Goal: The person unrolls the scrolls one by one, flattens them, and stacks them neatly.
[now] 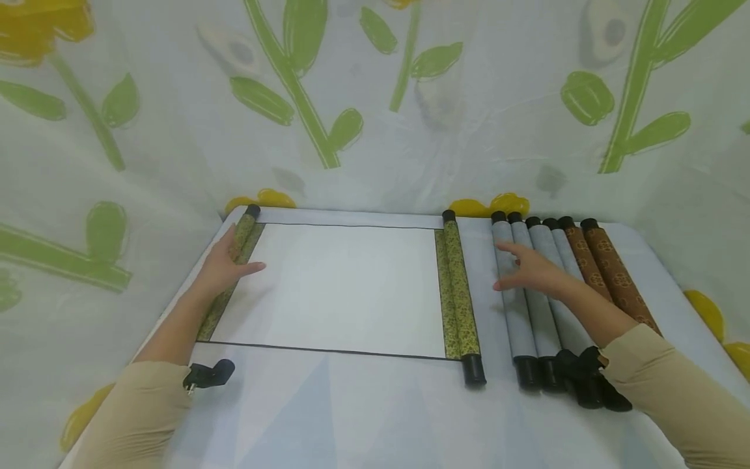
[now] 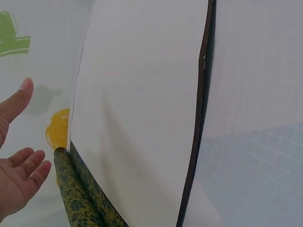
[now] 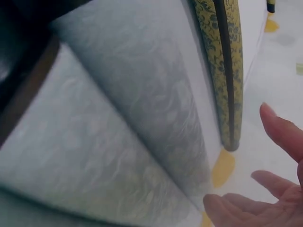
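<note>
An unrolled scroll (image 1: pixel 346 290) lies flat on the table, its white sheet facing up between two green-and-gold patterned ends. My left hand (image 1: pixel 224 266) is above the scroll's left roller (image 1: pixel 215 312), thumb spread from the fingers; the left wrist view shows that hand (image 2: pixel 21 175) holding nothing, apart from the patterned roller (image 2: pixel 75 189). Over the leftmost grey rolled scroll (image 1: pixel 515 319) hovers my right hand (image 1: pixel 533 268), fingers spread. In the right wrist view the right hand (image 3: pixel 270 198) has nothing between thumb and fingers. The scroll's right roller (image 1: pixel 463 293) has a black end knob.
Several rolled scrolls lie side by side at the right, grey ones first, then brown patterned ones (image 1: pixel 621 277). Black wrist mounts (image 1: pixel 209 374) sit on both wrists. A white curtain with green leaves (image 1: pixel 410 143) hangs behind the table (image 1: pixel 281 404).
</note>
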### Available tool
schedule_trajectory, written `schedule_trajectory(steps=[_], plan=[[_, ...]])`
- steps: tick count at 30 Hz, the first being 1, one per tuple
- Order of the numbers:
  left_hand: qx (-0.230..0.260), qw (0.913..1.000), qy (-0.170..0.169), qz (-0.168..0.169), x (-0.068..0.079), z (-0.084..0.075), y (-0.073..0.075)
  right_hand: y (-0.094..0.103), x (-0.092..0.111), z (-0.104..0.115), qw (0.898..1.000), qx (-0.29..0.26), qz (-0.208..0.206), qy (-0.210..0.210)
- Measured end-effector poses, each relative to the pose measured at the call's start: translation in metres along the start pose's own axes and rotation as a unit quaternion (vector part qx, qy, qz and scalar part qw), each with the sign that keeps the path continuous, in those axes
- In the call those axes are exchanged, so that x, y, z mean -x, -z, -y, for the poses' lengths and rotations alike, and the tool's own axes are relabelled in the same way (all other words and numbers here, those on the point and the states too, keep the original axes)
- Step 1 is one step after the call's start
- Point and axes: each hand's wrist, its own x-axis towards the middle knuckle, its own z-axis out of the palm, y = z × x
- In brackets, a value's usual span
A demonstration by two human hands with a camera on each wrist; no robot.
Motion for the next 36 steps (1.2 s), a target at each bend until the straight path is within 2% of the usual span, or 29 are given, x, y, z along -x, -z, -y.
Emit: schedule_trajectory(steps=[5, 9, 14, 17, 24, 32, 36], plan=[[-0.018, 0.9996, -0.024, -0.001, -0.004, -0.009, -0.005, 0.010, 0.007, -0.012, 1.000, 0.016, 0.011, -0.002], [-0.023, 0.9996, -0.019, 0.001, -0.004, -0.018, -0.007, 0.015, 0.013, -0.024, 1.000, 0.000, 0.019, 0.007], [-0.001, 0.9996, -0.027, 0.004, -0.003, -0.028, -0.008, 0.014, 0.017, -0.037, 1.000, -0.017, 0.013, 0.020], [0.003, 0.9995, -0.032, -0.001, -0.004, -0.033, -0.007, 0.012, 0.018, -0.042, 0.999, -0.029, 0.013, 0.014], [-0.022, 0.9988, -0.039, 0.016, -0.005, -0.045, -0.015, 0.011, 0.019, -0.044, 0.999, -0.035, 0.012, 0.006], [0.027, 0.9986, -0.032, 0.034, -0.003, -0.061, -0.027, 0.008, 0.018, -0.047, 0.999, -0.043, 0.012, 0.008], [0.049, 0.9970, -0.038, 0.046, -0.001, -0.068, -0.032, 0.007, 0.018, -0.048, 0.999, -0.036, 0.012, 0.006]])
